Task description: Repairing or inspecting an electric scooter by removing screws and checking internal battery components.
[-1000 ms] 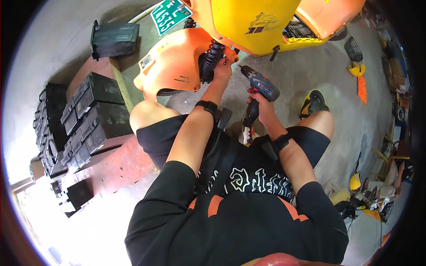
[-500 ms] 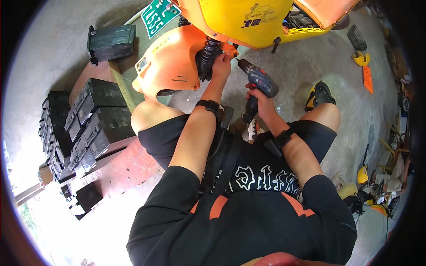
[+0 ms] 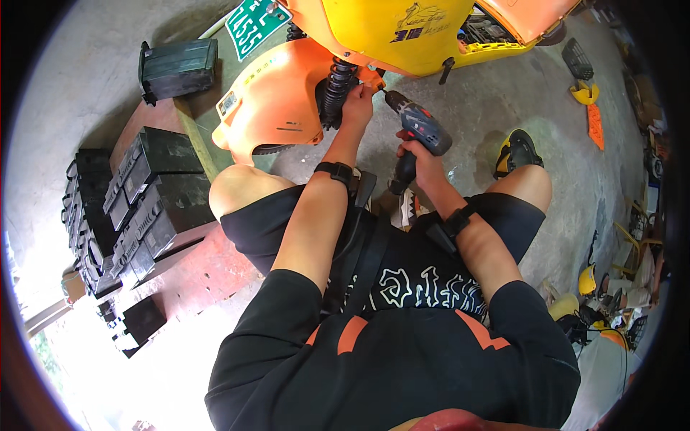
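I squat beside an orange and yellow scooter (image 3: 388, 29). My right hand (image 3: 417, 159) grips the handle of a dark cordless drill (image 3: 420, 126), its bit pointing at the edge of the orange rear fender (image 3: 277, 108). My left hand (image 3: 357, 106) is closed against the fender edge next to the black coil shock absorber (image 3: 336, 86), right at the drill's tip. What its fingers pinch is too small to tell. Black straps sit on both wrists.
Several black batteries (image 3: 144, 201) are stacked at the left on a red platform (image 3: 208, 269). A dark green box (image 3: 176, 68) lies further back. Yellow and orange parts (image 3: 586, 93) lie on the concrete floor at the right, with more clutter at the right edge.
The view has shifted slightly. The drill tip has moved closer to the fender edge, and my left hand has stayed by the shock absorber.
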The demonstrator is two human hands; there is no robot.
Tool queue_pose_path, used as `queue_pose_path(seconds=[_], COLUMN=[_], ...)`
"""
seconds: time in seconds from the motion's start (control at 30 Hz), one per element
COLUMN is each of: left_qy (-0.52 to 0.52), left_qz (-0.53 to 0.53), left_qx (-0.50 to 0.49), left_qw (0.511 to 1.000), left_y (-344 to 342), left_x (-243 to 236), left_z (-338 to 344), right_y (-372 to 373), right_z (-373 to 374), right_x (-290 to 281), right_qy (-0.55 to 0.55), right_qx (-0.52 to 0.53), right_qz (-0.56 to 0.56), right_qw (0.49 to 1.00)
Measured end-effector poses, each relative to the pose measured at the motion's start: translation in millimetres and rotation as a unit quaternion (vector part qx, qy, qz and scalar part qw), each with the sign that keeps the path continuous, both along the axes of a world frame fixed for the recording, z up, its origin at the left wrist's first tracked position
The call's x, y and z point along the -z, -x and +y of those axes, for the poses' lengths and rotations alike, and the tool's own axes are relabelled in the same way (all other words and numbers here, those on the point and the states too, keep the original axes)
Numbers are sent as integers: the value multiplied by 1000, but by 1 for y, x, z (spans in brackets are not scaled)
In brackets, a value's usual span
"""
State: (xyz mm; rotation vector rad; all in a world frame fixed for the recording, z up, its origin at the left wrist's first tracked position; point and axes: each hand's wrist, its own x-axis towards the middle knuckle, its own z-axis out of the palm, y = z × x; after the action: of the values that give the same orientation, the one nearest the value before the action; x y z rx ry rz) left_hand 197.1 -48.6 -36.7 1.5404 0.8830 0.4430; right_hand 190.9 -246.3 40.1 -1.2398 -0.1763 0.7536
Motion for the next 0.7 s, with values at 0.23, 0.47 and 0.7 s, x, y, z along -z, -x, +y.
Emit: queue_pose_path(seconds=[0.23, 0.47, 0.7], left_qy=[-23, -14, -14], left_qz=[-5, -21, -21], left_qx=[3, 10, 18], left_qw=[1000, 1000, 1000], left_y=[-3, -2, 2], left_x=[12, 9, 2], left_z=[6, 3, 2], right_y=[7, 18, 19], right_z=[3, 12, 14], right_x=[18, 29, 25], right_qy=[-15, -68, -104], right_qx=[14, 60, 77], right_qz=[29, 73, 177], right_qw=[999, 993, 976])
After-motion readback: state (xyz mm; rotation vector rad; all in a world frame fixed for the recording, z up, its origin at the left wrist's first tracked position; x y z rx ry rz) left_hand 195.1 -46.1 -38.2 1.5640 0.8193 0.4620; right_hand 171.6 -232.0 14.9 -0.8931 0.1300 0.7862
